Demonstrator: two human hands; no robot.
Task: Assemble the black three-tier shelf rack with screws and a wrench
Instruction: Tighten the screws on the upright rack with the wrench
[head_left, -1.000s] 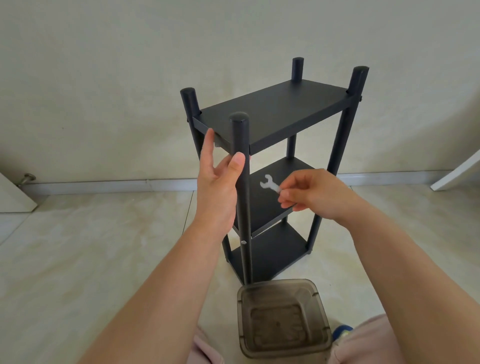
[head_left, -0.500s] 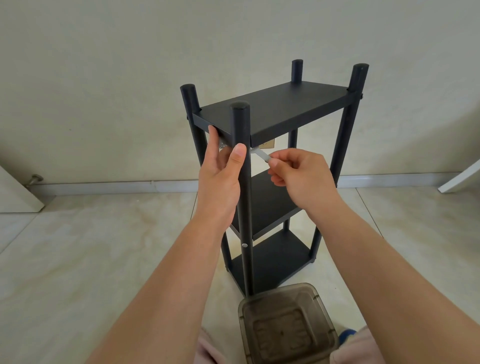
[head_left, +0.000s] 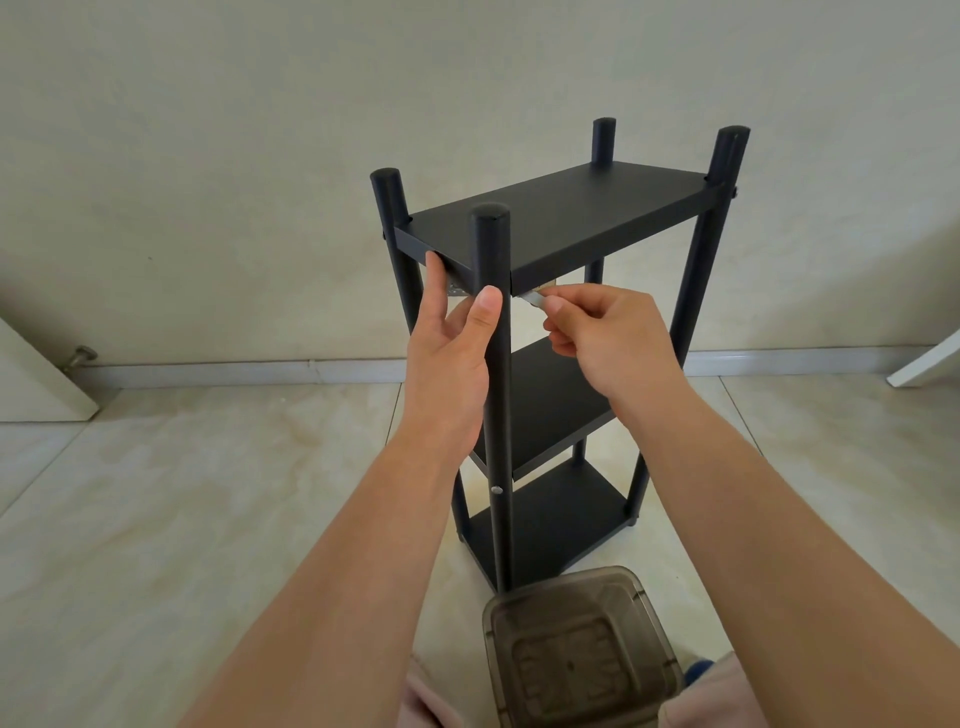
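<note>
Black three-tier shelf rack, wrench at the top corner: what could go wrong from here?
1. The right hand only pinches the small silvery flat wrench by its end; its head is hidden under the top shelf, so it may slip off the fastener.
2. The left hand alone steadies the black three-tier shelf rack at its near front post; turning force could twist it.

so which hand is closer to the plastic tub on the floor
Neither clearly. Both are well above the plastic tub, up at the rack's top tier: left hand gripping the front post, right hand pinching the wrench.
</note>
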